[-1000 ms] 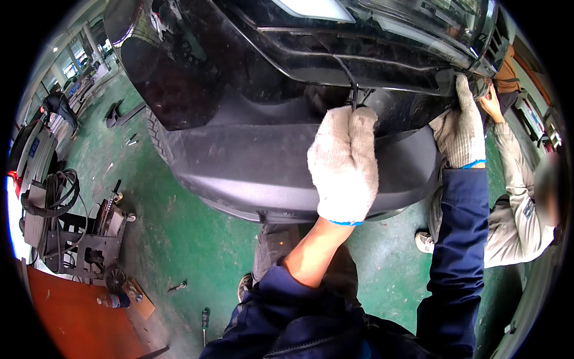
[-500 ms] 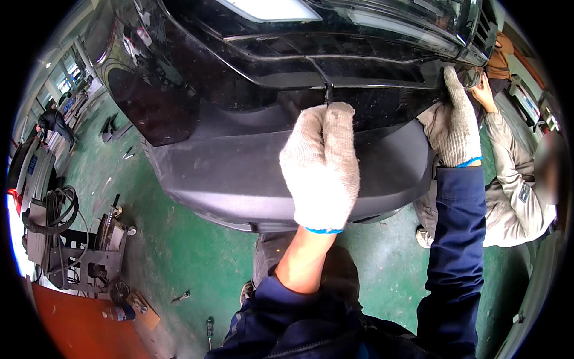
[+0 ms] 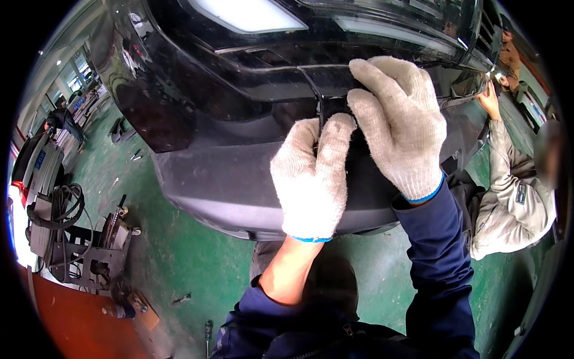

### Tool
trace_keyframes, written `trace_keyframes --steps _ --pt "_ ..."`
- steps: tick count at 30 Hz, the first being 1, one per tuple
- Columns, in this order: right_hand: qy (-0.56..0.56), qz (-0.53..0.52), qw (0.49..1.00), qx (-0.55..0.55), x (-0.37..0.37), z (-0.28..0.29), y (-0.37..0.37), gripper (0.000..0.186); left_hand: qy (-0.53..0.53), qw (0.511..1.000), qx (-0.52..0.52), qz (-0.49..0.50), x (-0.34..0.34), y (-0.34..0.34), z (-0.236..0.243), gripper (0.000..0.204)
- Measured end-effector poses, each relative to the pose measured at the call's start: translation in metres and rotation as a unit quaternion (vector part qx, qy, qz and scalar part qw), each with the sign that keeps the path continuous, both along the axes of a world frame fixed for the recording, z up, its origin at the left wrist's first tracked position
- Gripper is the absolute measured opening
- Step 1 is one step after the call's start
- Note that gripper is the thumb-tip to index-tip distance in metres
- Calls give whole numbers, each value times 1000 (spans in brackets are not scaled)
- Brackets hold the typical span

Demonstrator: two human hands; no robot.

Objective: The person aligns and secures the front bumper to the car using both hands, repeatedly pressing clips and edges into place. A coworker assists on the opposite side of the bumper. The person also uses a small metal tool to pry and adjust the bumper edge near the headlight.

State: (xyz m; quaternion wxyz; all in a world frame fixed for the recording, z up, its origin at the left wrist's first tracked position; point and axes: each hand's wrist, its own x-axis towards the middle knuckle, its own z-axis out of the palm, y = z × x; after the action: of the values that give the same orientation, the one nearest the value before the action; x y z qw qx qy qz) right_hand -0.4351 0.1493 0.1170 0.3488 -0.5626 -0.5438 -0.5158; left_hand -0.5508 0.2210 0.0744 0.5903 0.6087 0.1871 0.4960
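A black car bumper, glossy above and matt grey below, fills the upper middle. My left hand, in a knitted off-white glove, is at its middle, thumb and forefinger closing on a thin black strip. That strip runs down from a curved seam in the panel; its lower end is hidden by the fingers. My right hand, gloved alike, is just right of it and slightly higher. Its fingers are stretched and a little bent over the dark trim, and no object shows in them.
At right a person in a beige jacket reaches up to the car; another person in brown is behind. A tool cart with coiled cables stands at left. A screwdriver and a ratchet lie on the green floor.
My right hand has come left from the bumper's right part to beside my left hand. The left has dropped slightly, its fingertips now farther apart. The view has shifted a little.
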Motion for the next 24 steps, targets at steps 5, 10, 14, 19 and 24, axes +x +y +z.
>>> trace_keyframes --steps 5,10,14,19,24 --pt "-19 10 1000 6 -4 5 0 22 19 1000 13 -15 -16 -1 5 29" --pt "-20 -10 1000 -12 -17 7 -5 25 -10 999 23 -27 -23 3 4 21" --pt "-30 -3 999 -16 -13 9 -5 30 7 999 20 -24 -25 5 8 26" --pt "-28 -20 999 -21 -8 14 0 31 -13 1000 12 -6 -15 3 11 25" --pt "-16 -15 998 -59 -5 26 -1 30 -84 993 -74 -44 -9 0 17 23"
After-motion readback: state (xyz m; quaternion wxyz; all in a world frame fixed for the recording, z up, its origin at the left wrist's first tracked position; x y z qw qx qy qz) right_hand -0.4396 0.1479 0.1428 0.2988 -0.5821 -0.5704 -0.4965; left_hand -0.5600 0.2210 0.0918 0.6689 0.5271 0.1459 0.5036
